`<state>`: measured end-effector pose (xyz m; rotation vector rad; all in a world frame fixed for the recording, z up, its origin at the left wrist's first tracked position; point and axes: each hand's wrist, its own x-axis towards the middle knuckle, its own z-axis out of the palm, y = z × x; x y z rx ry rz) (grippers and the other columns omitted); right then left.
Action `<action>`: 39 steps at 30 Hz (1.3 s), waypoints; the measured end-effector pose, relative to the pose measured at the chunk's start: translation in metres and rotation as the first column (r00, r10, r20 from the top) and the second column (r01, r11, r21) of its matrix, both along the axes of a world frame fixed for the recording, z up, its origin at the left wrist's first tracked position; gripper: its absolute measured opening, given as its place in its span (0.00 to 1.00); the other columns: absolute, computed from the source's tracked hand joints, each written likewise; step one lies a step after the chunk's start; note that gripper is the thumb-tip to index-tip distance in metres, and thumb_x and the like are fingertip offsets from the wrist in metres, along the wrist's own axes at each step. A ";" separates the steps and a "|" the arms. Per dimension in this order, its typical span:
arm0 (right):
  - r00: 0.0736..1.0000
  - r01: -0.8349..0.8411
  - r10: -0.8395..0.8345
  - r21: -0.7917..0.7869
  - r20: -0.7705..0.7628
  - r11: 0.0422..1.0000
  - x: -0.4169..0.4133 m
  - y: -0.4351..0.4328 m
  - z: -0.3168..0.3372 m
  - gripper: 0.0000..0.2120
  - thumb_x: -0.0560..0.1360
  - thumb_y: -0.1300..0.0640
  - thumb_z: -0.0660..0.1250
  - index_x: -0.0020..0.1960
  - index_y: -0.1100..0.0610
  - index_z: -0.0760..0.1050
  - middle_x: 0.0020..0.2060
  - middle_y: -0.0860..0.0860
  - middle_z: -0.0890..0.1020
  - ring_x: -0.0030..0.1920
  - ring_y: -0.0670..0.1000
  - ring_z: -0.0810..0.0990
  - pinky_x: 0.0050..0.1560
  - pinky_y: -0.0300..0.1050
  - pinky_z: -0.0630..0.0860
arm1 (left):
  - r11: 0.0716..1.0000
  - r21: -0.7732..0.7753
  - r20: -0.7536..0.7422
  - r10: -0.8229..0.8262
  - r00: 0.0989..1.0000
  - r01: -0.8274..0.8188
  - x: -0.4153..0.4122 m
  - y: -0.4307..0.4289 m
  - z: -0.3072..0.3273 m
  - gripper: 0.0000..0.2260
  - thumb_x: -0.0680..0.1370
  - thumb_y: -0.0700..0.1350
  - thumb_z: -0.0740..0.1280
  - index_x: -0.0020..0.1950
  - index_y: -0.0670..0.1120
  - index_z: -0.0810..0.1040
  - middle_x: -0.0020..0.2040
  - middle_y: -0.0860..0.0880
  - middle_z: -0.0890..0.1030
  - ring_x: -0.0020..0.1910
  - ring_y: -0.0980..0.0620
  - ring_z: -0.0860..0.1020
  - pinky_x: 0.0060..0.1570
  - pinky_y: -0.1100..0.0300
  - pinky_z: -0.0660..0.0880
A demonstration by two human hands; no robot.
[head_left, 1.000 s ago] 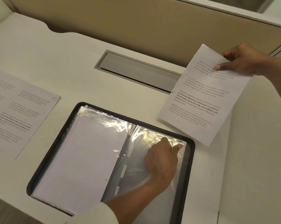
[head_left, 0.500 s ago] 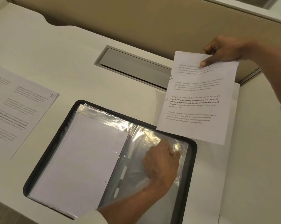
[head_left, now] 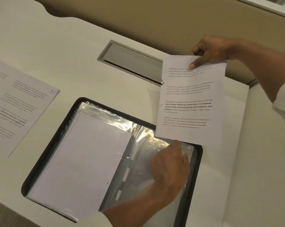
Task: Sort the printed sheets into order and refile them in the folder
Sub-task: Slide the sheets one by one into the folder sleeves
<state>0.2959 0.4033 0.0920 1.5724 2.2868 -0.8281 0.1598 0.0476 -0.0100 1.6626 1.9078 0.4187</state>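
A black-edged folder (head_left: 45, 154) lies open on the white desk, with clear plastic sleeves inside. The left sleeve (head_left: 82, 154) holds white paper. My left hand (head_left: 169, 164) pinches the top edge of the right sleeve (head_left: 143, 159). My right hand (head_left: 210, 49) holds a printed sheet (head_left: 189, 102) by its top edge, hanging upright. The sheet's bottom edge is just above the right sleeve's opening, close to my left hand's fingers. Another printed sheet (head_left: 15, 102), marked 10 in its corner, lies flat at the far left.
A grey cable hatch (head_left: 132, 61) is set into the desk behind the folder. A tan partition (head_left: 154, 18) runs along the back. More white sheets (head_left: 233, 128) lie on the desk to the right of the folder. The desk's front edge is at bottom left.
My right hand has swung the printed sheet from a tilt to upright and brought it down and left, to the right sleeve's opening. My left hand has stayed on the sleeve's top edge.
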 end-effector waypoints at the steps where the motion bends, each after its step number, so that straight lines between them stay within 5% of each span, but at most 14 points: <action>1: 1.000 0.002 -0.002 -0.002 -0.013 1.000 -0.004 0.000 -0.004 0.10 0.74 0.48 0.80 0.39 0.50 0.83 0.34 0.47 0.86 0.35 0.52 0.82 0.39 0.45 0.77 | 1.000 0.025 -0.017 -0.017 1.000 0.018 0.001 -0.001 -0.002 0.12 0.84 0.60 0.64 0.55 0.52 0.75 0.43 0.54 0.83 0.41 0.53 0.83 0.46 0.55 0.82; 7: 0.993 0.052 -0.055 -0.029 -0.101 0.998 -0.022 0.004 -0.030 0.08 0.73 0.48 0.80 0.48 0.50 0.86 0.41 0.49 0.89 0.38 0.49 0.86 0.43 0.48 0.83 | 0.987 0.123 -0.121 -0.084 0.989 0.099 0.008 -0.002 -0.013 0.12 0.78 0.58 0.71 0.42 0.53 0.74 0.31 0.57 0.77 0.27 0.56 0.77 0.29 0.62 0.70; 12: 0.972 0.130 -0.131 -0.018 -0.193 0.991 -0.025 0.009 -0.054 0.09 0.73 0.51 0.81 0.47 0.54 0.86 0.38 0.49 0.88 0.30 0.43 0.82 0.32 0.39 0.78 | 0.977 0.207 -0.085 -0.030 0.996 0.047 0.007 0.000 -0.017 0.21 0.79 0.70 0.63 0.38 0.54 0.74 0.28 0.58 0.76 0.25 0.58 0.74 0.26 0.62 0.69; 16: 0.953 0.178 -0.183 -0.042 -0.241 0.983 -0.020 0.009 -0.071 0.11 0.71 0.50 0.83 0.45 0.54 0.85 0.39 0.50 0.88 0.32 0.44 0.81 0.38 0.40 0.78 | 0.997 0.068 0.026 0.036 0.999 -0.038 -0.017 0.014 -0.007 0.30 0.78 0.78 0.56 0.38 0.53 0.75 0.31 0.57 0.79 0.30 0.58 0.77 0.33 0.60 0.71; 21: 0.933 0.201 -0.218 -0.085 -0.286 0.976 -0.011 0.000 -0.085 0.11 0.71 0.50 0.83 0.45 0.55 0.85 0.37 0.48 0.86 0.32 0.43 0.80 0.33 0.34 0.76 | 0.940 0.173 0.130 0.273 0.953 -0.293 -0.087 0.070 -0.031 0.15 0.78 0.65 0.71 0.46 0.54 0.77 0.44 0.57 0.80 0.46 0.54 0.78 0.44 0.57 0.71; 25: 0.902 0.229 -0.256 -0.118 -0.348 0.966 -0.008 -0.008 -0.091 0.12 0.73 0.51 0.82 0.47 0.58 0.85 0.34 0.45 0.85 0.31 0.40 0.79 0.32 0.32 0.76 | 0.963 0.084 0.179 0.237 0.955 -0.255 -0.134 0.128 -0.050 0.20 0.76 0.55 0.78 0.60 0.45 0.77 0.54 0.50 0.81 0.55 0.47 0.78 0.55 0.51 0.76; 28: 0.879 0.240 -0.280 -0.149 -0.386 0.959 -0.004 -0.010 -0.093 0.13 0.73 0.52 0.81 0.49 0.60 0.85 0.37 0.48 0.86 0.33 0.43 0.81 0.34 0.34 0.77 | 0.970 -0.040 0.282 0.241 0.929 -0.240 -0.149 0.159 -0.051 0.26 0.73 0.53 0.81 0.64 0.45 0.74 0.55 0.50 0.81 0.54 0.48 0.80 0.58 0.48 0.79; 33: 0.833 0.279 -0.328 -0.175 -0.445 0.944 0.004 -0.009 -0.089 0.12 0.72 0.51 0.82 0.48 0.58 0.85 0.39 0.49 0.87 0.36 0.46 0.82 0.36 0.37 0.79 | 0.983 -0.149 0.387 0.160 0.908 -0.110 -0.149 0.182 -0.042 0.31 0.73 0.53 0.82 0.69 0.46 0.72 0.56 0.51 0.82 0.51 0.52 0.82 0.54 0.56 0.80; 39: 0.768 0.335 -0.381 -0.186 -0.514 0.924 0.006 -0.009 -0.077 0.16 0.71 0.49 0.82 0.51 0.58 0.86 0.41 0.50 0.85 0.39 0.47 0.81 0.42 0.40 0.79 | 0.965 -0.253 0.529 0.082 0.844 0.065 -0.144 0.192 -0.045 0.15 0.75 0.40 0.80 0.58 0.44 0.81 0.47 0.48 0.88 0.48 0.49 0.88 0.54 0.45 0.85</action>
